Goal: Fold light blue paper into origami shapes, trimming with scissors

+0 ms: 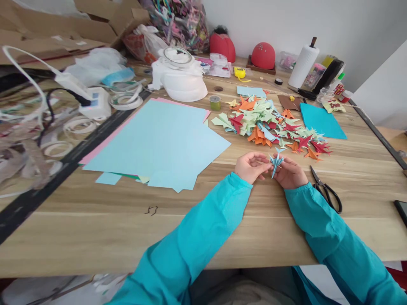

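A light blue origami plane (276, 163) with a pointed body and spread wings is held between my two hands above the table. My left hand (252, 166) is closed, its fingertips pinching at the plane's left side. On the other side, my right hand (290, 171) grips it with curled fingers, partly hidden behind the paper. Just beyond lies a heap of folded paper planes (263, 116) in pale green, orange, red and blue. Black-handled scissors (326, 189) rest to the right of my right hand, blades partly apart.
Large light blue paper sheets (152, 140) are stacked on the left, with pink sheets underneath. A turquoise sheet (322, 122) lies behind the heap at right. White caps (179, 76), a yellow tape measure (241, 73) and a paper roll (303, 65) stand farther back. Cables and ribbons (71, 133) clutter the far left.
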`<state>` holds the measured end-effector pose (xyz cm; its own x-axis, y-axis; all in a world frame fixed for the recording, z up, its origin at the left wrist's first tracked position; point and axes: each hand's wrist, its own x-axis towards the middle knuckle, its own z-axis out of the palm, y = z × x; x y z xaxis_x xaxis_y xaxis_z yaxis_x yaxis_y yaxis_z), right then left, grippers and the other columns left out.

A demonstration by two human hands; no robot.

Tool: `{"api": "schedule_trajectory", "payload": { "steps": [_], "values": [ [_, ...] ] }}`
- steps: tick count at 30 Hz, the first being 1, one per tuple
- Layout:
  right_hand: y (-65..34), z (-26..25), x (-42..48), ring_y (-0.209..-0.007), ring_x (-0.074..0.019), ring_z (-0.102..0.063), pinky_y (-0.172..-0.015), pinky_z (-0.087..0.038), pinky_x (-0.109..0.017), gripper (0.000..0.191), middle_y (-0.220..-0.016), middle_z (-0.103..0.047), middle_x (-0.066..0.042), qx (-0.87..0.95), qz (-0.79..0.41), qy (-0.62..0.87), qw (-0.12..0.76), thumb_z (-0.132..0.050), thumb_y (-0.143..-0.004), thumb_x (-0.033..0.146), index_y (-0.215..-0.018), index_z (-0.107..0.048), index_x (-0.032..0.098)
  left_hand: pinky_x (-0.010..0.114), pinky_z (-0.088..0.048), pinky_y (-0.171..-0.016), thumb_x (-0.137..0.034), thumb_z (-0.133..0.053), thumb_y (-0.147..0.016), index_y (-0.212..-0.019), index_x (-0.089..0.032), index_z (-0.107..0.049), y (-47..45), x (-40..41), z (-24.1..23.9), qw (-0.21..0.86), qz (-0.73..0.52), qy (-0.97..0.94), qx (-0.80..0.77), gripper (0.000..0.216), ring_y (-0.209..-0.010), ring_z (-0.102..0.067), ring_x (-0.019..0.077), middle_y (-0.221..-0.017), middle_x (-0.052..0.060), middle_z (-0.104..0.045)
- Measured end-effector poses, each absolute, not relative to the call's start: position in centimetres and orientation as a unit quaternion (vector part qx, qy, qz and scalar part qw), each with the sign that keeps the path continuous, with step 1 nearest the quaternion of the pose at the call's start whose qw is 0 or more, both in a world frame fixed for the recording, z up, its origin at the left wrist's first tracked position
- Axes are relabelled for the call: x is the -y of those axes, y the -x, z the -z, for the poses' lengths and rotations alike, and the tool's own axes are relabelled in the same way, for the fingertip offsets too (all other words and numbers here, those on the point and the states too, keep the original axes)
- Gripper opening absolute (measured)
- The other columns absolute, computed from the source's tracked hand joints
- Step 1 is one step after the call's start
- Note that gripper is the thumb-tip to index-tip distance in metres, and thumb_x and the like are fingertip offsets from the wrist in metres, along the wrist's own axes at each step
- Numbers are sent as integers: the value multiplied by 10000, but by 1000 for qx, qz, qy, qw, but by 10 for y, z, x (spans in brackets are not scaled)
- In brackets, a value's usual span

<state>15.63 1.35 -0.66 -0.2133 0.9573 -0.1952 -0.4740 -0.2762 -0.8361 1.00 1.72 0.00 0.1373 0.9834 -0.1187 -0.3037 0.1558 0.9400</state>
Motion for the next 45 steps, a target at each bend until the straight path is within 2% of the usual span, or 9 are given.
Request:
{"api": "schedule_trajectory", "payload": {
  "steps": [5, 11, 20, 28, 45],
  "values": [
    [-155, 10, -12, -654, -161, -633, -642, -514, -341, 217, -718, -675, -12, 354, -703, 367, 497, -641, -648, 234, -863, -634, 201, 191, -434, -353, -237, -702, -539, -713, -140, -576, -12, -15, 0, 600, -522, -427, -430, 236, -467, -555, 113, -545, 0, -602],
    [-152, 10, -9, -688, -183, -645, -682, -521, -382, 230, -756, -685, -21, 387, -672, 360, 518, -678, -635, 255, -856, -637, 207, 193, -431, -351, -247, -683, -561, -724, -134, -591, -12, -15, 1, 609, -525, -418, -422, 218, -467, -546, 110, -559, 8, -602],
    [-151, 9, -8, -710, -205, -652, -709, -524, -419, 241, -774, -692, -25, 387, -672, 351, 525, -704, -611, 260, -838, -644, 208, 221, -450, -351, -238, -704, -513, -723, -124, -600, -8, -17, -2, 635, -531, -407, -386, 260, -466, -546, 118, -572, 8, -598],
    [-151, 9, -8, -716, -195, -652, -639, -538, -351, 212, -782, -693, -24, 392, -670, 340, 531, -696, -633, 224, -839, -656, 195, 229, -453, -332, -208, -673, -541, -696, -126, -576, -9, -17, 0, 623, -538, -400, -402, 201, -448, -548, 124, -548, 4, -595],
    [-150, 7, -8, -720, -175, -656, -642, -541, -310, 213, -779, -693, 1, 390, -675, 338, 528, -724, -606, 241, -808, -661, 216, 221, -449, -339, -202, -678, -557, -726, -111, -589, -8, -18, 0, 624, -538, -392, -410, 211, -435, -546, 118, -547, 12, -598]
  ]
}}
